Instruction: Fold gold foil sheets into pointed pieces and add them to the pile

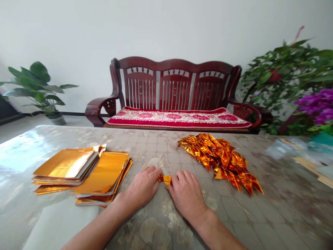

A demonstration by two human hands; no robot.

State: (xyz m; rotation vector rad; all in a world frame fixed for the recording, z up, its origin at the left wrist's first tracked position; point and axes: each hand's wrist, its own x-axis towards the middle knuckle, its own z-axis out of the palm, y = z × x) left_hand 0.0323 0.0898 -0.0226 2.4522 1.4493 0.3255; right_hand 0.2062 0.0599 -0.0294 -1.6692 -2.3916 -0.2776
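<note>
Between my two hands, low over the table, is a small folded strip of gold foil paper (165, 179). My left hand (144, 184) is closed on its left end, and my right hand (186, 192) pinches its right end. The fingers cover both ends, so only the middle of the strip shows. Left of my hands lie stacks of flat gold foil paper (101, 173), partly overlapping another stack (65, 163). A heap of folded, pointed foil pieces (221, 156) rests beyond my right hand.
A pale sheet (62, 225) lies under my left forearm's side of the patterned table (156, 142). Clear plastic bags (288, 147) and flat tan strips (309, 166) sit at the right edge. Behind stand a wooden bench (174, 86) and potted plants (39, 86).
</note>
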